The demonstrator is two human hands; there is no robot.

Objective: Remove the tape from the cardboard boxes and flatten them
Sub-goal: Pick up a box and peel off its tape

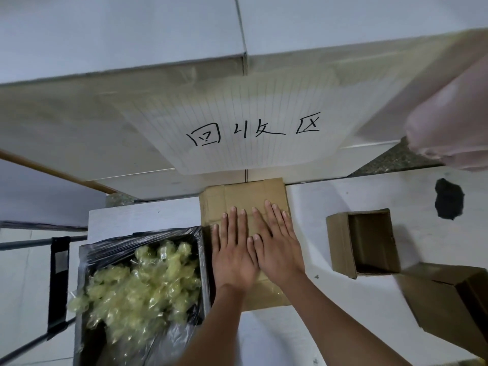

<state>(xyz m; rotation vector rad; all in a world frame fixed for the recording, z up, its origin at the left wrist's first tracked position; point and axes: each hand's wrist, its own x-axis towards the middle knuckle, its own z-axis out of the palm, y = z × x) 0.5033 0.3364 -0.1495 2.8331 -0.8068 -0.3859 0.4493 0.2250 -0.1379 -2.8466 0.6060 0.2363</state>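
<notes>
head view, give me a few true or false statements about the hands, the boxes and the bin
1. Both hands press flat on a flattened cardboard box. True: the left hand and right hand lie side by side on it, fingers straight.
2. The bin left of the hands holds crumpled yellowish tape. True.
3. The open box stands left of the hands. False: it stands to their right.
4. The right hand grips a strip of tape. False: it holds nothing.
5. A sheet with handwritten characters lies beyond the flattened box. True.
</notes>
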